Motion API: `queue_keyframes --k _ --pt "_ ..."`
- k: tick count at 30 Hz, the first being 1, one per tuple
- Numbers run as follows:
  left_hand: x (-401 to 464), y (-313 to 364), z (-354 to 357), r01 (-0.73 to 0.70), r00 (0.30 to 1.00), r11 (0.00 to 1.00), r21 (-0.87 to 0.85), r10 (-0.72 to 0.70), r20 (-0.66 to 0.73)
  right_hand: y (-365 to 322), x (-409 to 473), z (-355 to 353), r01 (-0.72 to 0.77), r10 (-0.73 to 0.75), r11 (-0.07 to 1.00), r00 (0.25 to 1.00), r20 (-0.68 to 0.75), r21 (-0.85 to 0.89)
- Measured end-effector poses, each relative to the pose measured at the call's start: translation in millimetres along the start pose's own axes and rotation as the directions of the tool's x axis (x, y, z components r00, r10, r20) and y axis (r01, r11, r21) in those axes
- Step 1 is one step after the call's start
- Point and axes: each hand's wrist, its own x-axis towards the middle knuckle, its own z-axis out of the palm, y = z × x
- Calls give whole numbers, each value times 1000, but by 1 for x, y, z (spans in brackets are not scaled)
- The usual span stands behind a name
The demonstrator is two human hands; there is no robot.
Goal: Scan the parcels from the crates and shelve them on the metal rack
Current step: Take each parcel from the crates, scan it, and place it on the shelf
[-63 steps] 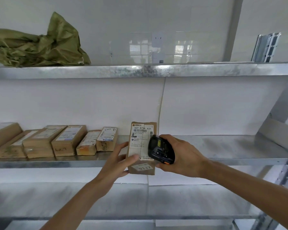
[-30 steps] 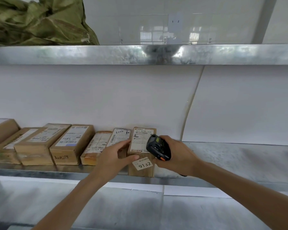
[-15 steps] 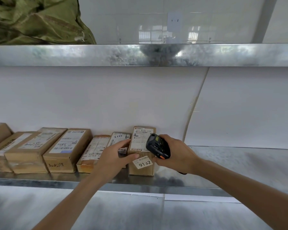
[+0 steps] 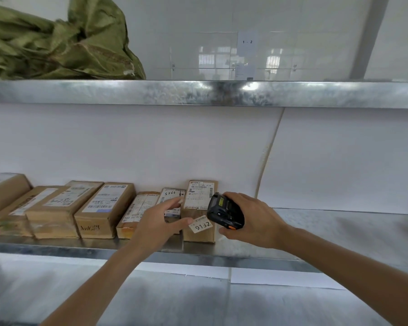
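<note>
Head view: parcel (image 4: pixel 199 214) tagged 9132 on the middle shelf (image 4: pixel 245 251), right end of the row of boxes (image 4: pixel 99 208), tag outward for reading. Left hand (image 4: pixel 158 222) beside it, fingers loose – thumb near the tag. Right hand (image 4: pixel 250 217) gripping the black scanner (image 4: pixel 224 214), kept ready. Green sack (image 4: pixel 57 43) above, white wall behind

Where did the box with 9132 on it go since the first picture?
The 9132 box went from the air in front of the rack onto the metal shelf, at the right end of the row of parcels. The left hand has let it go, fingers now loose. The right hand still grips the black scanner.
</note>
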Motion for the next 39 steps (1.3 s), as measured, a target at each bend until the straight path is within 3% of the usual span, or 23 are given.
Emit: queue_keyframes --k 7,10,14,20,27,31,35,39 --pt "-71 -1 -47 58 995 996 -68 -63 -72 -55 -16 -6 168 -164 978 986 37 -121" --pt "-118 -16 -81 71 987 997 4 -69 -146 -95 -17 11 267 -263 954 963 52 -136" --pt "-183 -48 -134 211 949 969 125 -172 -264 -166 -16 44 393 -387 911 919 67 -127" --pt "-283 -101 -234 359 876 929 94 -300 -377 -289 3 93 555 -530 798 832 165 -234" --pt "-407 -179 -356 476 766 878 47 -388 -512 -457 30 164 691 -645 713 712 278 -116" --pt "-476 -222 -415 578 664 816 11 -463 -587 -547 46 215 754 -695 653 635 338 -73" --pt "-529 -270 -456 648 553 761 -26 -494 -671 -621 56 261 809 -744 586 558 367 -43" --pt "-555 -312 -478 705 485 708 -44 -527 -698 -672 68 304 850 -765 525 497 410 -49"
